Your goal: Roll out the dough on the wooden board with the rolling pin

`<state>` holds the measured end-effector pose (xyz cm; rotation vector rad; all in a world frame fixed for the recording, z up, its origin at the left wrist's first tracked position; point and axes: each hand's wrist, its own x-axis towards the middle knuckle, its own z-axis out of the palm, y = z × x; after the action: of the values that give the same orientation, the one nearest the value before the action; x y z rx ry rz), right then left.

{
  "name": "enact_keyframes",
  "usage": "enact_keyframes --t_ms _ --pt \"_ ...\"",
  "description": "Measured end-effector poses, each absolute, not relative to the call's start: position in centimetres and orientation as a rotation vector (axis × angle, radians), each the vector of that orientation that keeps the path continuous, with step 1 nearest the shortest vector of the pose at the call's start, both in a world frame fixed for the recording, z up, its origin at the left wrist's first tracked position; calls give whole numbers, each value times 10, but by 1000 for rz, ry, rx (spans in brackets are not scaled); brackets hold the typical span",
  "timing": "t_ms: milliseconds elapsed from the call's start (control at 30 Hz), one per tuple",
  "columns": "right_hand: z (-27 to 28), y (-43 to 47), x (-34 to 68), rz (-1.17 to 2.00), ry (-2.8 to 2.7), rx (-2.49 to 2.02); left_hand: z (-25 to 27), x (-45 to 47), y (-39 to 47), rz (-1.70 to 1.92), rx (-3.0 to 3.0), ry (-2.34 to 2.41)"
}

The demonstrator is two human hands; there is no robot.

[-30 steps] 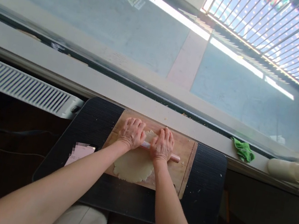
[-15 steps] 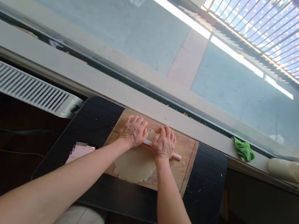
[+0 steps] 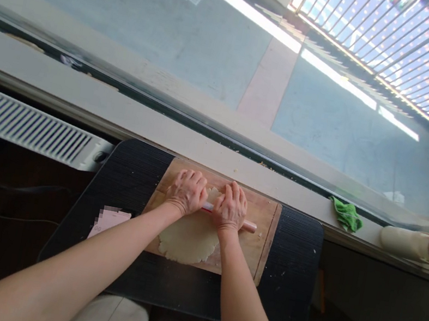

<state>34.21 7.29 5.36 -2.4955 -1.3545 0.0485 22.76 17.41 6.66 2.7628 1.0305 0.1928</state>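
Note:
Both hands grip a thin pinkish rolling pin (image 3: pixel 249 226) that lies across a flat sheet of dough (image 3: pixel 188 238). My left hand (image 3: pixel 187 192) is closed over its left part, hiding that end. Around the right part are the fingers of my right hand (image 3: pixel 231 206), with the pin's end sticking out beyond them. The pale dough has a ragged edge and shows between my arms and a little past the pin. Under it is a wooden cutting board (image 3: pixel 251 255) with a groove near its right side.
The board rests on a black table (image 3: pixel 290 273) with rounded corners. A pink phone (image 3: pixel 110 219) lies at left, partly behind my left arm. On the windowsill are a green cloth (image 3: pixel 346 215) and a whitish bottle (image 3: pixel 407 243). A white radiator (image 3: pixel 26 119) stands at left.
The whole view has shifted slightly, so the table and board appear a little further left. Both hands keep their hold on the rolling pin, with little visible movement over the dough.

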Motion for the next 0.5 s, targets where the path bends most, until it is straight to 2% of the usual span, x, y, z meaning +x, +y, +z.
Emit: enact_keyframes --t_ms 367,500 --pt "51 50 321 50 -1353 -2522 63 209 153 262 2718 1068" --pt "51 66 335 61 -1342 -2509 63 222 167 208 2733 1049"
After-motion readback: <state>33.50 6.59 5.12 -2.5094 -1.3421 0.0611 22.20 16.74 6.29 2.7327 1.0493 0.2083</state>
